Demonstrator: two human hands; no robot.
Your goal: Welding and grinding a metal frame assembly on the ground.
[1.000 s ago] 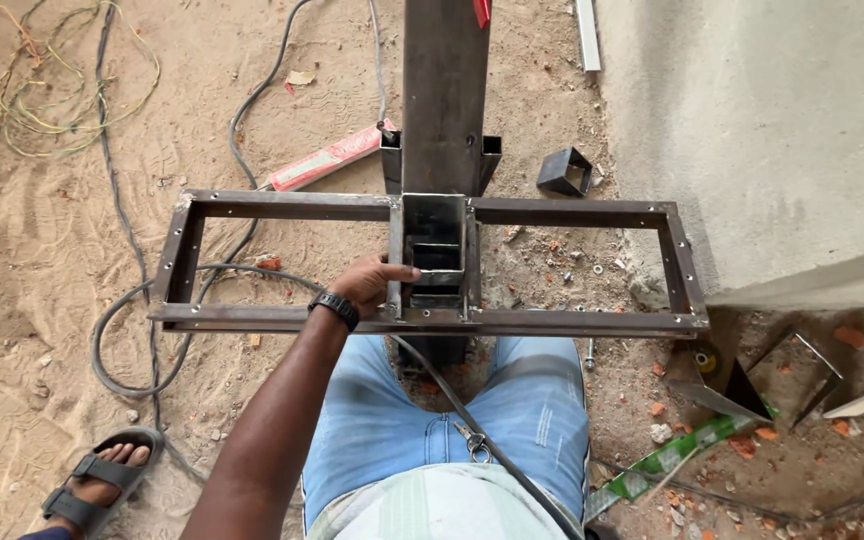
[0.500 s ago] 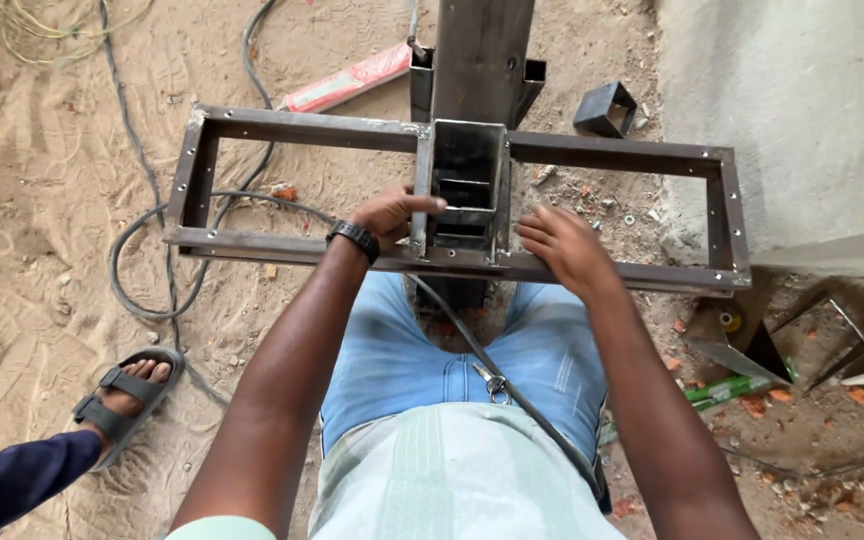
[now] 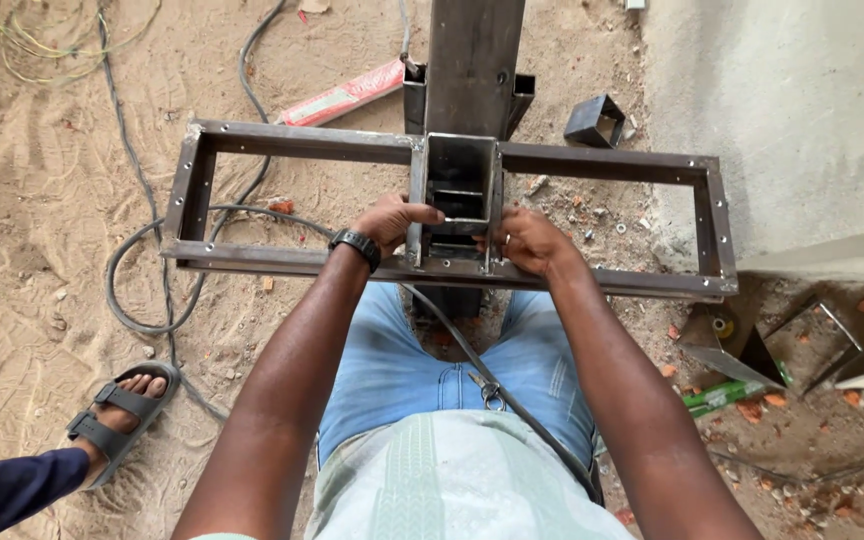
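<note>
You had both hands on the steel frame [image 3: 302, 142], a long rectangular frame of dark bars that lay across the sandy ground just beyond your knees, reaching from far left to far right.

Your left hand [image 3: 392, 220] was curled against the left wall of the square box [image 3: 457, 195] set in the middle of the frame, fingers bent over its near left edge, gripping it. A black watch [image 3: 356, 245] sat on that wrist.

Your right hand [image 3: 530, 240] was closed around the right near corner of the same box, where the box met the near bar of the frame. Fingertips were hidden behind the metal.

An upright steel post [image 3: 472, 60] rose on the far side of the box, touching it. A black cable [image 3: 472, 350] ran from under the box toward you, over your blue jeans.

On the left, a grey hose [image 3: 137, 320] looped across the sand and passed under the frame. A red and white packet [image 3: 347, 95] lay just beyond the far bar. A small black square tube piece [image 3: 595, 120] sat to the far right, near the concrete wall [image 3: 782, 110].

Near left, another person's foot in a grey sandal [image 3: 112, 420] stood on the sand, well apart from your hands. A green tube [image 3: 727, 395] lay among rubble near right.
</note>
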